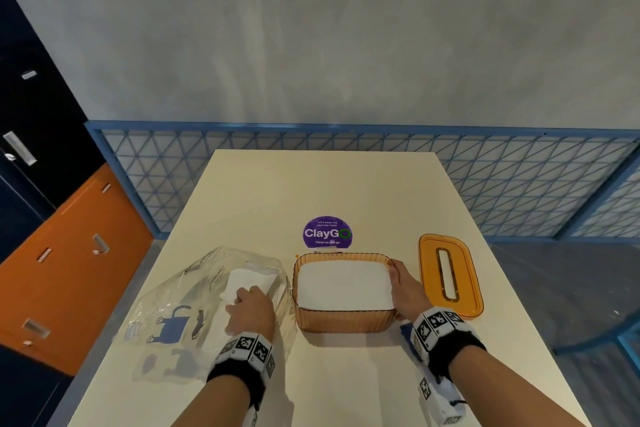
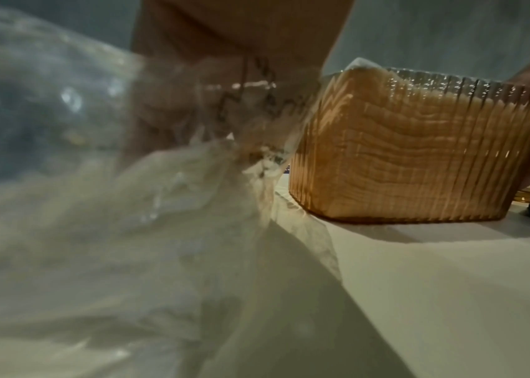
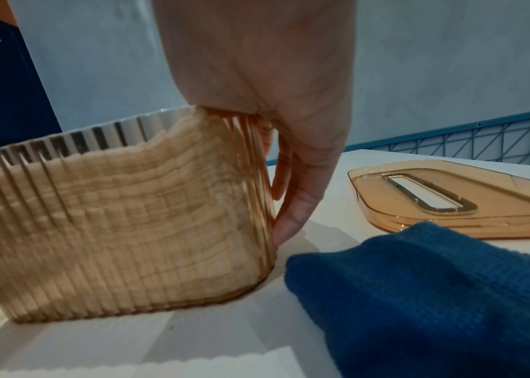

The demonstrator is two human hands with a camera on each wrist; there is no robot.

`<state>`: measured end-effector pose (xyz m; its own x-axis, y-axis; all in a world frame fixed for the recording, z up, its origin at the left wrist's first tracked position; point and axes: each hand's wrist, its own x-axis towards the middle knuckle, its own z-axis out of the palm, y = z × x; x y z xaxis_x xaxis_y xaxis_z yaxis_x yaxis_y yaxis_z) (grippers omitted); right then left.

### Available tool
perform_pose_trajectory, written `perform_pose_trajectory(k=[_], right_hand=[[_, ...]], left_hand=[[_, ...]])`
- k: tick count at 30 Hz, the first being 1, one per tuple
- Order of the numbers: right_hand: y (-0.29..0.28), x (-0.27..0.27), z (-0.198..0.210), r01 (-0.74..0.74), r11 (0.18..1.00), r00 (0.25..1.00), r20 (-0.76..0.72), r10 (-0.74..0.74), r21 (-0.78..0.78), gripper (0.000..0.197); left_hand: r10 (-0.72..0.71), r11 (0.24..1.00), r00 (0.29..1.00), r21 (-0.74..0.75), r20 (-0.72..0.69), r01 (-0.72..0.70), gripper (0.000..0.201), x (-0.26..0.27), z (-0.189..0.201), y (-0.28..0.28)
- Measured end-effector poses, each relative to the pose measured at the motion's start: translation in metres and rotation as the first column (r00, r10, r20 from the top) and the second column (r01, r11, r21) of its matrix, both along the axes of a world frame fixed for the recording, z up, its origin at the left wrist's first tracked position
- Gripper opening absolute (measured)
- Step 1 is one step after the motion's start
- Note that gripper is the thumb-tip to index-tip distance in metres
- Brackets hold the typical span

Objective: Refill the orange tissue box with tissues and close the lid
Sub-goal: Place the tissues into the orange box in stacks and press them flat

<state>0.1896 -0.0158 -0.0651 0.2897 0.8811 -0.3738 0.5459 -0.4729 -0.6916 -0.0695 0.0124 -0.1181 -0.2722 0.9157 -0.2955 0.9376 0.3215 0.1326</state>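
The orange ribbed tissue box (image 1: 343, 322) stands lidless in the middle of the table, filled to near its rim with white tissues (image 1: 343, 284). My right hand (image 1: 405, 288) grips its right wall, thumb at the rim and fingers down the outside (image 3: 289, 204). The orange lid (image 1: 450, 274), with its slot, lies flat on the table to the right of the box. To the left lies a clear plastic bag (image 1: 194, 295) holding a small white tissue stack (image 1: 249, 279). My left hand (image 1: 249, 308) curls on the near end of that stack; crumpled plastic (image 2: 95, 204) hides its fingers in the wrist view.
The cream table (image 1: 311, 191) has a purple round sticker (image 1: 327, 232) just behind the box. A blue mesh fence (image 1: 346, 166) runs behind the table. Orange and dark cabinets (image 1: 69, 253) stand to the left. Blue fabric (image 3: 435, 294) lies under my right wrist.
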Motion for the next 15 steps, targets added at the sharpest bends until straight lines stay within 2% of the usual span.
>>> perform_pose_trajectory(k=[10,15], right_hand=[[-0.0009,-0.0011,0.0028,-0.009,1.0,1.0,0.012,0.009,-0.013,0.046],[-0.0014,-0.001,0.0034,-0.01,1.0,1.0,0.006,0.01,-0.022,0.046]], left_hand=[[-0.036,0.999,0.997,-0.034,-0.064,0.033,0.033,0.0035,0.0041,-0.0018],[-0.06,0.997,0.993,-0.052,-0.098,0.055,0.044,0.0047,0.006,-0.0012]])
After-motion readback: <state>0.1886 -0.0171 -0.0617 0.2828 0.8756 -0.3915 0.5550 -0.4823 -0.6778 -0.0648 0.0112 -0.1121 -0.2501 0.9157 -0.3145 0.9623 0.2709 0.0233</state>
